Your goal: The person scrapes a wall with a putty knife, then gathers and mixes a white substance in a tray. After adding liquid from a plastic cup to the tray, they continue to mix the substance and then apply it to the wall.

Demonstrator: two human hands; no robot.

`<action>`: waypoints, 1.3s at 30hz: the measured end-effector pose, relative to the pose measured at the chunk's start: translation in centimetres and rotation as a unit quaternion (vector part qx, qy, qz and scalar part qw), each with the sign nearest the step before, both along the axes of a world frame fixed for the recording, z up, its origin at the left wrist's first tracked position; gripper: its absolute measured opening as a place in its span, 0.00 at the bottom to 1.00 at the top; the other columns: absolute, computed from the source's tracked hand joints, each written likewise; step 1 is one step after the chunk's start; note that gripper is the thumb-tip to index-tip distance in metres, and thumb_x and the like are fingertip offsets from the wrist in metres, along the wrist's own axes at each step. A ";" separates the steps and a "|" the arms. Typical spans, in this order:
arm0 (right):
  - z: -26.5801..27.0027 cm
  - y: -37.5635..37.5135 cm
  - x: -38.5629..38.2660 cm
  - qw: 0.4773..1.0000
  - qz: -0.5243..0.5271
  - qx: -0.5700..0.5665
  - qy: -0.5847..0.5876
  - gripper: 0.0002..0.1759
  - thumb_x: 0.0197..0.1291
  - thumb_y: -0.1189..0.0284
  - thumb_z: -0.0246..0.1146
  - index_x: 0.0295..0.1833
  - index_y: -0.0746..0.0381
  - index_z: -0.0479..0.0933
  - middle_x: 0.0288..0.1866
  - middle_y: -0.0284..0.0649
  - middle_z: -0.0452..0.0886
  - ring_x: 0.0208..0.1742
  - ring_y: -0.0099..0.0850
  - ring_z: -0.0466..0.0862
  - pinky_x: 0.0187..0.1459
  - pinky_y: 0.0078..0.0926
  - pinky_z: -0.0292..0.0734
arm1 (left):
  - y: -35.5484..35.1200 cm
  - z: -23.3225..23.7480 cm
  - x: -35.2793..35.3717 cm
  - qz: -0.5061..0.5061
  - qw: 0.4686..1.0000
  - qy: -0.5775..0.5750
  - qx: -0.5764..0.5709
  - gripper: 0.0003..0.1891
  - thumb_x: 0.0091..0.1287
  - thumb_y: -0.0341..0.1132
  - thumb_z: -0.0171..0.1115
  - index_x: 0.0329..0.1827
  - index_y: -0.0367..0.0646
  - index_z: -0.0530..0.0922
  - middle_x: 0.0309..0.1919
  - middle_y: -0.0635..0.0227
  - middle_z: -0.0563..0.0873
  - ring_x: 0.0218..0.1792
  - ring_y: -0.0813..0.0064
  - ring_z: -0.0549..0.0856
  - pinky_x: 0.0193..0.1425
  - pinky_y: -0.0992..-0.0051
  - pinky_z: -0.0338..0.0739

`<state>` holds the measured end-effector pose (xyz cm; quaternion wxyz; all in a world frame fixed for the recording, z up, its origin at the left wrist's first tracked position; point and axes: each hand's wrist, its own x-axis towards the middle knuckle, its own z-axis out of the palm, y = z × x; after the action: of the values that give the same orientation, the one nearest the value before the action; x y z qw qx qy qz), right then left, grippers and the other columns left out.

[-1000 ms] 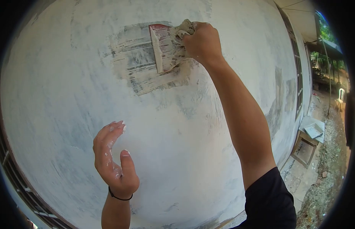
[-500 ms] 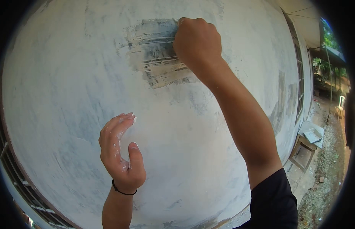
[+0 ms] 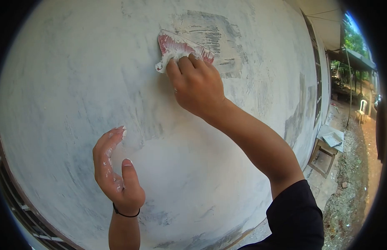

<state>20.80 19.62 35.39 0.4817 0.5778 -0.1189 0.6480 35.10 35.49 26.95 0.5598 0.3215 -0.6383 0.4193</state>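
My right hand (image 3: 197, 83) grips a reddish putty scraper (image 3: 183, 45) smeared with white paste, its wide blade lying against the wall (image 3: 193, 154). A clump of paste sits at the scraper's lower left corner. Right of the blade, a grey, streaked patch (image 3: 226, 37) with ridged paste marks the wall. My left hand (image 3: 118, 166) is raised lower down, fingers curved and thumb apart, holding nothing. White paste clings to its fingertips and palm, and a thin black band circles the wrist.
A barred window (image 3: 31, 216) borders the wall at lower left, another window (image 3: 316, 62) at right. A small wooden stand (image 3: 322, 160) carries a pale tray (image 3: 333, 139). Farther back, a white chair (image 3: 362, 109) stands on the ground.
My right hand has swept left and a little down, and the scraper's blade now shows. Lighter paste covers more of the dark patch. My left hand shifts slightly left, keeping its shape.
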 end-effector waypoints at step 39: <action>2.8 -4.6 -5.3 0.993 0.112 0.022 -0.012 0.03 0.35 0.78 0.61 0.19 0.66 0.73 0.18 0.46 0.74 0.25 0.36 0.78 0.20 0.26 0.75 | -6.2 -1.0 -9.3 0.052 0.998 -0.027 -0.002 0.24 0.48 0.25 0.45 0.52 0.29 0.73 0.50 0.50 0.79 0.55 0.57 0.77 0.62 0.60 0.68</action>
<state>15.51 15.00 38.23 0.3920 0.5902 -0.0734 0.7018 25.82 29.26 25.92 0.5201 0.3422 -0.6347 0.4577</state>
